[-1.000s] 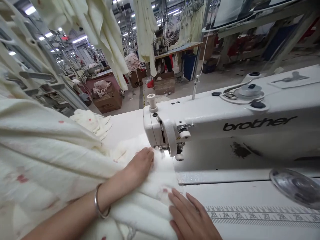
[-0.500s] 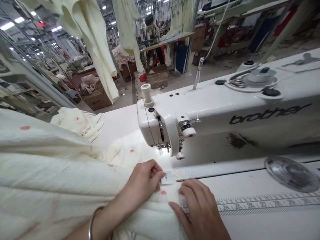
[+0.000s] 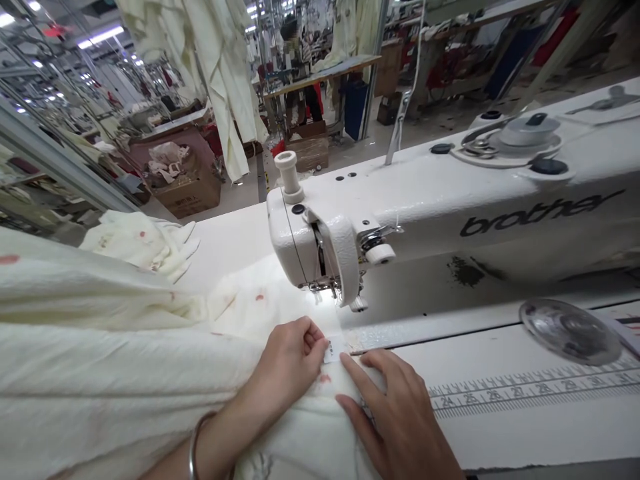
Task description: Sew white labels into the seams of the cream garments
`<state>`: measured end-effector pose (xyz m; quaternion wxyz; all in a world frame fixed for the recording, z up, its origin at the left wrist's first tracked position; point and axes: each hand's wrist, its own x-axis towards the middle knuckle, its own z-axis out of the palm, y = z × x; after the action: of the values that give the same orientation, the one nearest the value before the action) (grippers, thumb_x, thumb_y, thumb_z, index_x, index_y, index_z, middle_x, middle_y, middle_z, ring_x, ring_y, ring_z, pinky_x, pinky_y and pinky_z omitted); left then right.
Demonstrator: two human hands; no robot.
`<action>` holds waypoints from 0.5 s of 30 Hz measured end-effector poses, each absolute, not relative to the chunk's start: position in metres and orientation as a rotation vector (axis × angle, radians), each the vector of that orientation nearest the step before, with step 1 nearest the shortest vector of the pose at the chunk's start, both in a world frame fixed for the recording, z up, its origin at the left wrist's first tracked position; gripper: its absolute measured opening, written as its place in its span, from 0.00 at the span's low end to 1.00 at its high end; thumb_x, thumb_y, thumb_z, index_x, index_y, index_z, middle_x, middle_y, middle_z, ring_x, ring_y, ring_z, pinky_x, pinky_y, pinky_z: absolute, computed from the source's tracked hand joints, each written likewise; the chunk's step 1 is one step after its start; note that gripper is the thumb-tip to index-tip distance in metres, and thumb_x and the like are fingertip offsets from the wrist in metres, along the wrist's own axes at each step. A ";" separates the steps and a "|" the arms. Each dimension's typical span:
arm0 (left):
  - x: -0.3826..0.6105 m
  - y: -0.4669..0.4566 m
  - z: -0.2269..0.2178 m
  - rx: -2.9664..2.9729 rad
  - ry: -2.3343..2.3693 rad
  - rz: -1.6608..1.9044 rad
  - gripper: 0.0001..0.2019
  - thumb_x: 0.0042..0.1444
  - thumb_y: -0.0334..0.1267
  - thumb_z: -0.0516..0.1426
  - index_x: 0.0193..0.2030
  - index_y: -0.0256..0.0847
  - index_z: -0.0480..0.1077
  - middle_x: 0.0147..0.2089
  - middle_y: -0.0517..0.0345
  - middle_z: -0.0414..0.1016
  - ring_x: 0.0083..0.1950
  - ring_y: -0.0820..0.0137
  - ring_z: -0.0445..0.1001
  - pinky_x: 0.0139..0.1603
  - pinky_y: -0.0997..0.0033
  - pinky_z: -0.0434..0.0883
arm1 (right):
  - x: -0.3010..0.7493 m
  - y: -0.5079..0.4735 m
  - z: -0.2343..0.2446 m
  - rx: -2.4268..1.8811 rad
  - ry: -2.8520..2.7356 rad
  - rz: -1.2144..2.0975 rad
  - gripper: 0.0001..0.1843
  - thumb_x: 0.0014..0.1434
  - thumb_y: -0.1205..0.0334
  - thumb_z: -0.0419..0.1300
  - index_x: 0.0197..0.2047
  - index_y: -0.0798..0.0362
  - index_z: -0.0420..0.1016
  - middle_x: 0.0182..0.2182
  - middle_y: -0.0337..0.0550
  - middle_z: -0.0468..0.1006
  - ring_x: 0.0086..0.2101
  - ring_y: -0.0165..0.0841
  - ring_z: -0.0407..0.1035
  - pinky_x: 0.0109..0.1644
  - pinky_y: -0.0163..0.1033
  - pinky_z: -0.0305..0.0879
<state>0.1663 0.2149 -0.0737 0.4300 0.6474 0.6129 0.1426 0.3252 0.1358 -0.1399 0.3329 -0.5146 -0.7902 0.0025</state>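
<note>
A cream fabric (image 3: 100, 373) with small red spots is bunched across the sewing table and over my left forearm. My left hand (image 3: 293, 353) has its fingers curled, pinching a small white label (image 3: 333, 351) against the cloth just in front of the needle area (image 3: 327, 291). My right hand (image 3: 395, 407) lies on the fabric edge with its index finger stretched toward the label, the other fingers resting flat. A metal bangle (image 3: 197, 443) circles my left wrist. Above both hands stands the head of the white Brother sewing machine (image 3: 450, 207).
A printed ruler strip (image 3: 530, 393) runs along the table at right, and a round clear disc (image 3: 570, 330) lies near it. More cream pieces (image 3: 140, 243) are piled at the table's far left. Hanging garments, cardboard boxes and other workstations fill the background.
My hands drew back from under the presser foot toward me. The left hand closed from flat into a pinch on a label that came into view; the right index finger reached up to it.
</note>
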 end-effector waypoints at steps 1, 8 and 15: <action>0.166 0.215 -0.074 1.625 1.533 0.354 0.07 0.55 0.37 0.53 0.29 0.38 0.66 0.23 0.61 0.69 0.24 0.72 0.69 0.28 0.74 0.67 | 0.325 0.135 -0.140 -1.339 -2.058 0.003 0.20 0.64 0.61 0.54 0.58 0.59 0.64 0.47 0.56 0.64 0.48 0.44 0.61 0.47 0.49 0.63; 0.167 0.213 -0.072 1.651 1.544 0.349 0.07 0.56 0.37 0.53 0.29 0.38 0.65 0.22 0.61 0.68 0.24 0.72 0.70 0.28 0.73 0.67 | 0.325 0.136 -0.139 -1.327 -2.061 0.019 0.20 0.63 0.62 0.54 0.57 0.59 0.64 0.47 0.57 0.63 0.48 0.44 0.61 0.46 0.49 0.63; 0.170 0.212 -0.069 1.838 1.585 0.278 0.07 0.58 0.35 0.53 0.30 0.37 0.67 0.27 0.58 0.72 0.29 0.69 0.72 0.33 0.69 0.69 | 0.323 0.137 -0.139 -1.349 -2.045 0.006 0.18 0.64 0.62 0.54 0.56 0.58 0.66 0.46 0.55 0.64 0.47 0.44 0.61 0.46 0.49 0.64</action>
<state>0.1695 0.2117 -0.0692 0.3423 0.7071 0.6094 0.1070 0.3234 0.1370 -0.1387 0.3392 -0.5180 -0.7853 0.0022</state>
